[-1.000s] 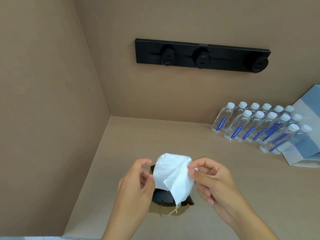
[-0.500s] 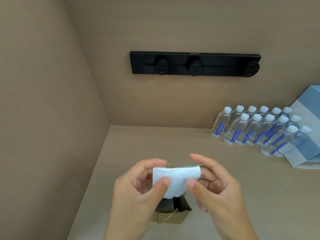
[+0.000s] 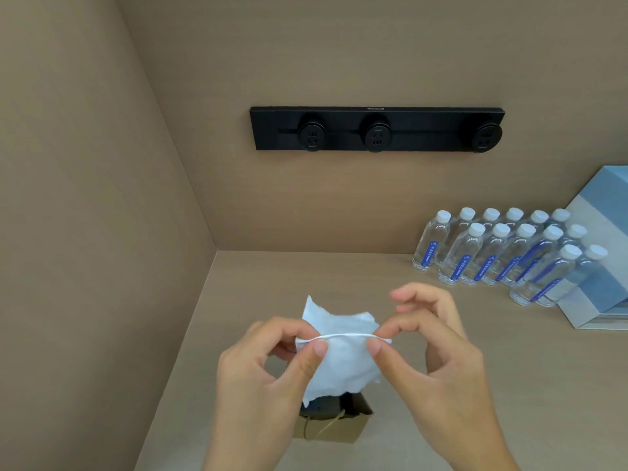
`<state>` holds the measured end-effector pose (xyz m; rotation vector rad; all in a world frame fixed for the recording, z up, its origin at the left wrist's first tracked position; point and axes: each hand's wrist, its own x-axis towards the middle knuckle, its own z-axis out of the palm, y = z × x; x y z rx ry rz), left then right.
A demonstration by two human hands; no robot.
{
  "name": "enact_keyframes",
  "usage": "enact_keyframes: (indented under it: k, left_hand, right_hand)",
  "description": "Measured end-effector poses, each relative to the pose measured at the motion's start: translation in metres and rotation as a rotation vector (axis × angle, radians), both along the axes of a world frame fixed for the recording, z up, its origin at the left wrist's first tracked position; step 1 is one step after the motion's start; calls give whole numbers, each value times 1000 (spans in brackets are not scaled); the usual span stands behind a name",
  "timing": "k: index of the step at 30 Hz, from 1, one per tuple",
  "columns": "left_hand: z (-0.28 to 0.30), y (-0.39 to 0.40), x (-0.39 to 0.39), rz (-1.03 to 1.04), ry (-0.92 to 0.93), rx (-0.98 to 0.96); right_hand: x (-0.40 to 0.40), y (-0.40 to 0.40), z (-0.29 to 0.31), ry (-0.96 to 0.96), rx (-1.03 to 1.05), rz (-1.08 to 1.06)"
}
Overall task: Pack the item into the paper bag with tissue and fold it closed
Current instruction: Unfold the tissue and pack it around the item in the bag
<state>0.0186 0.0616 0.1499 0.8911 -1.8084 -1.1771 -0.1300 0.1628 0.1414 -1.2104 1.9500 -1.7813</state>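
Tissue (image 3: 339,355) now spread wider between both hands' grip.

- Left hand (image 3: 268,365): raised mid-frame; thumb and forefinger pinched on the tissue (image 3: 339,358); other fingers curled
- Right hand (image 3: 438,355): level with it; same pinch on the opposite end; remaining fingers lifted, loosely bent

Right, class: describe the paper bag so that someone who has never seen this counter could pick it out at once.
Start at the black socket rail on the back wall and drop down to the counter's near edge. Under the white tissue pinched between the left hand and right hand stands the small brown paper bag, the only kraft-coloured thing, with a twine handle.
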Motion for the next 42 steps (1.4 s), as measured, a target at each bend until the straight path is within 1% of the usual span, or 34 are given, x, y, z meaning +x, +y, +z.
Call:
enact_keyframes:
  k: [3, 5, 8, 9, 10, 11, 12, 15, 16, 17, 19, 21, 23, 24, 26, 28, 30, 31, 33, 34, 36, 40, 42]
  left_hand:
    - [3, -4, 2, -42, -71, -40]
    - [9, -5, 3, -134, -91, -46]
    - [19, -7, -1, -339, -100, 86]
    - [20, -8, -4, -367, -96, 126]
    - [20, -9, -7, -353, -72, 160]
    - [18, -11, -9, -308, -27, 195]
    - [15, -13, -11, -252, 32, 235]
    - [4, -17, -14, -137, 167, 360]
    - [-1, -16, -15, -133, 182, 399]
    - [-6, -16, -15, -135, 185, 428]
    - [-18, -19, -11, -104, 163, 436]
    - [-37, -28, -1, 21, 135, 412]
    - [-58, -33, 7, 124, 23, 370]
    - [-68, -31, 8, 117, -65, 332]
    - [-85, -23, 4, 21, -241, 256]
    - [-96, -17, -2, -92, -393, 196]
    - [-104, -18, -8, -158, -548, 163]
    - [-104, -20, -10, -145, -603, 164]
    - [-102, -23, -10, -52, -710, 158]
    - [-102, -24, -8, -2, -751, 146]
    - [-104, -24, -1, 16, -778, 120]
    - [-113, -14, 12, -122, -813, 109]
    - [-113, -9, 13, -172, -810, 134]
  right_hand:
    - [-5, 0, 7, -53, 9, 85]
    - [-8, -3, 14, -97, 0, 130]
    - [-7, -13, 23, -127, -14, 210]
    - [-8, -17, 24, -151, -23, 214]
    - [-9, -21, 23, -200, -43, 210]
    - [-11, -23, 22, -293, -69, 209]
    - [-11, -24, 18, -431, -87, 233]
    - [-5, -20, -1, -883, -82, 415]
    - [1, -19, -7, -975, -83, 454]
    - [7, -18, -13, -1022, -85, 458]
    - [12, -17, -23, -1051, -92, 375]
    - [10, -13, -28, -1019, -45, 261]
    - [12, -10, -31, -962, 56, 277]
    - [15, -9, -32, -933, 116, 318]
    - [21, -10, -37, -898, 218, 346]
    - [22, -14, -45, -867, 306, 285]
    - [20, -18, -52, -739, 434, 208]
    - [19, -20, -53, -661, 503, 193]
    - [14, -22, -55, -507, 636, 182]
    - [11, -23, -56, -416, 704, 168]
    - [3, -25, -56, -246, 811, 173]
    - [-8, -33, -60, -80, 989, 261]
    - [-6, -41, -60, 73, 1112, 354]
